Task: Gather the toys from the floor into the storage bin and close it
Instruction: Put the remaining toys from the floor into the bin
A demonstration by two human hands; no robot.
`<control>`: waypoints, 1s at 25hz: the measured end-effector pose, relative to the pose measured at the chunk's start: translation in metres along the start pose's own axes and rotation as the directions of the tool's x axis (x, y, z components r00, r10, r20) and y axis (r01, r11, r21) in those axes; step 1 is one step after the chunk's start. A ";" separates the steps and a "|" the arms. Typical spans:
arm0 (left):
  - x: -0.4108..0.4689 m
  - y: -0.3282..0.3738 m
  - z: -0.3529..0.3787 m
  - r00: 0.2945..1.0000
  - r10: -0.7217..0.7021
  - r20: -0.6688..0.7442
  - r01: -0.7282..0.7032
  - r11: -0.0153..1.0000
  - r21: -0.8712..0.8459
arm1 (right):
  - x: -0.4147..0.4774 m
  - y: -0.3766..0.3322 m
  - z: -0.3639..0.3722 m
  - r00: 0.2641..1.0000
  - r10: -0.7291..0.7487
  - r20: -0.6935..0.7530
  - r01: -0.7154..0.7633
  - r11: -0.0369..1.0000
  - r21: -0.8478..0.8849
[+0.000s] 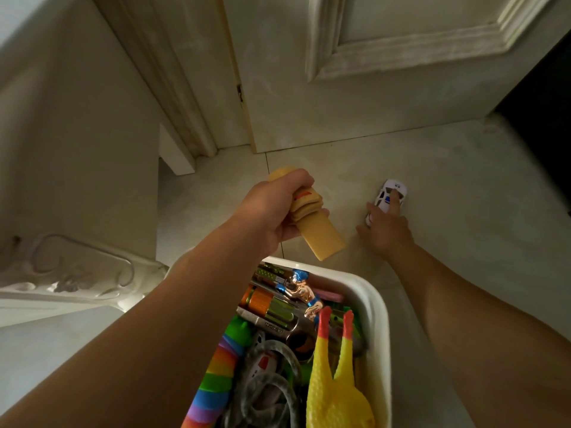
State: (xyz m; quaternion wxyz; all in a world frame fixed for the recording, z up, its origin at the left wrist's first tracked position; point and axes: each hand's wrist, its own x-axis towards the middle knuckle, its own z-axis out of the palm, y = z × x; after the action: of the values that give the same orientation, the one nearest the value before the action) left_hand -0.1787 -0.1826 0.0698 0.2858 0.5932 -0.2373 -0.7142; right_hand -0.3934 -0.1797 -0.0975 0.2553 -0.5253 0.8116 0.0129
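My left hand [272, 211] is shut on a tan rubbery toy [321, 236] and holds it in the air just beyond the far rim of the white storage bin [375, 307]. The bin sits open at the bottom centre, filled with several toys: a yellow rubber chicken [333, 390], a rainbow spring [213, 378], a grey rubber snake [265, 393], a toy gun [272, 307] and a small figure [304, 287]. My right hand [386, 230] reaches to the floor and its fingers rest on a small white toy car [390, 193]. No lid is in view.
A cream door [355, 97] and its frame stand straight ahead. Carved white furniture [71, 273] fills the left side. Pale floor tiles [457, 186] stretch to the right of the car, and a dark opening [543, 118] lies at far right.
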 end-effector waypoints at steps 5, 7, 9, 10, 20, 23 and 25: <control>-0.008 -0.001 0.007 0.999 0.005 0.033 -0.005 1.000 0.006 | -0.028 0.011 0.007 0.989 0.010 -0.144 0.015 0.985 0.170; -0.015 0.000 0.012 0.998 0.010 0.066 -0.010 1.000 0.007 | -0.042 0.020 0.005 0.980 0.064 -0.190 -0.002 0.950 0.312; -0.027 0.000 0.017 0.995 0.020 0.097 -0.021 1.000 0.009 | -0.058 0.023 -0.007 0.965 0.110 -0.237 0.006 0.898 0.440; -0.036 0.000 0.018 0.994 0.029 0.109 -0.031 0.999 0.009 | -0.067 0.021 -0.015 0.959 0.114 -0.261 0.033 0.867 0.497; -0.154 -0.017 -0.031 0.985 0.168 0.039 -0.171 0.981 0.090 | -0.224 -0.044 -0.108 0.995 -0.034 -0.096 0.098 0.039 0.994; -0.190 -0.038 -0.078 0.985 0.167 -0.039 -0.158 0.973 0.170 | -0.272 -0.071 -0.109 0.977 -0.211 0.012 -0.021 -0.040 0.999; -0.210 -0.061 -0.108 0.989 0.127 -0.081 -0.114 0.982 0.153 | -0.304 -0.090 -0.092 0.956 -0.274 0.107 -0.092 0.064 0.994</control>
State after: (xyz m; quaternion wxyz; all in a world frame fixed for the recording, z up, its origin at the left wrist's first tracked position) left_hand -0.0521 0.0063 0.1582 0.2943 0.6290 -0.3119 -0.6484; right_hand -0.2566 0.0111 0.1349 0.6507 -0.2524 0.5232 -0.4890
